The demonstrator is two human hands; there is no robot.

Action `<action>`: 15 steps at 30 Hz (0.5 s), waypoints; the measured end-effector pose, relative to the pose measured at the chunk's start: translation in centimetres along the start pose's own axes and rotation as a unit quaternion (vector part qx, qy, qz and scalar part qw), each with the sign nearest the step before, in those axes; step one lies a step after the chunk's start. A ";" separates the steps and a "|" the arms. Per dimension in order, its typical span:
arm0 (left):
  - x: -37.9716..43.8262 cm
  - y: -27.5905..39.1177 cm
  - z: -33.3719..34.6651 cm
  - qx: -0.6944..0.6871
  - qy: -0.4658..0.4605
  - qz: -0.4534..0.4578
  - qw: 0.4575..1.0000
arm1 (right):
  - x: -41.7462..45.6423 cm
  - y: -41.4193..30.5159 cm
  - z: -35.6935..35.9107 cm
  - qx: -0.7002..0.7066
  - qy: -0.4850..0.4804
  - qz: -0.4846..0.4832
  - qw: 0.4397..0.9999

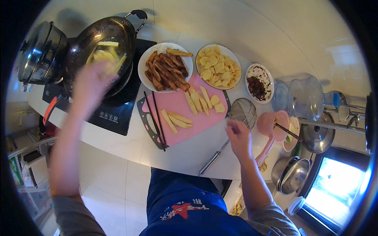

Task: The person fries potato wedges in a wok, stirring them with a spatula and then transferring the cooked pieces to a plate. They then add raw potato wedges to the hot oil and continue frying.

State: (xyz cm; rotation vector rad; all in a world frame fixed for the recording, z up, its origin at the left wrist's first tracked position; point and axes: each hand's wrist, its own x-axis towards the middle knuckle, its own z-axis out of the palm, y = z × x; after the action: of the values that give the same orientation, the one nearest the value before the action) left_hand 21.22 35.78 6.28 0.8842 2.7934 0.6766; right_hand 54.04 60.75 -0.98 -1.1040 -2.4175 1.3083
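Observation:
Blurred by motion, my left hand point(99, 76) is over the wok point(118, 29), beside pale cut strips point(107, 44) lying in it; whether it grips one cannot be told. My right hand point(238, 134), fingers loosely curled, hovers by the wire skimmer point(242, 110) with its metal handle. More pale strips point(176, 120) and a few round pieces lie on the pink cutting board point(198, 129), with dark chopsticks point(158, 118) across its left end. Behind the board, a white plate point(143, 75) holds browned strips point(168, 69).
The wok stands on a black induction cooktop point(118, 113), beside a dark lidded pot point(41, 56). Farther right are a bowl of pale slices point(218, 66), a bowl of dark sauce point(260, 84), a pink dipper point(273, 126), a clear plastic bottle point(305, 96) and metal bowls point(295, 175).

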 end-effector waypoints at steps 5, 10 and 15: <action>-9.4 4.4 13.3 -0.076 -0.129 0.154 0.977 | 8.2 2.2 7.4 -0.067 -0.052 -0.086 0.993; -9.9 7.5 20.0 -0.003 -0.145 0.216 0.966 | 9.1 1.0 12.3 -0.347 -0.029 -0.109 0.931; -9.5 6.3 22.4 0.078 -0.133 0.258 0.954 | 8.5 0.4 12.8 -0.367 -0.028 -0.066 0.928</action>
State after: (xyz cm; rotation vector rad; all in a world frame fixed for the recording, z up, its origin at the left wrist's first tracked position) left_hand 37.99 43.32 -10.81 1.6302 2.4060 0.3540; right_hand 42.21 58.41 -10.46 -1.0089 -3.0525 0.3708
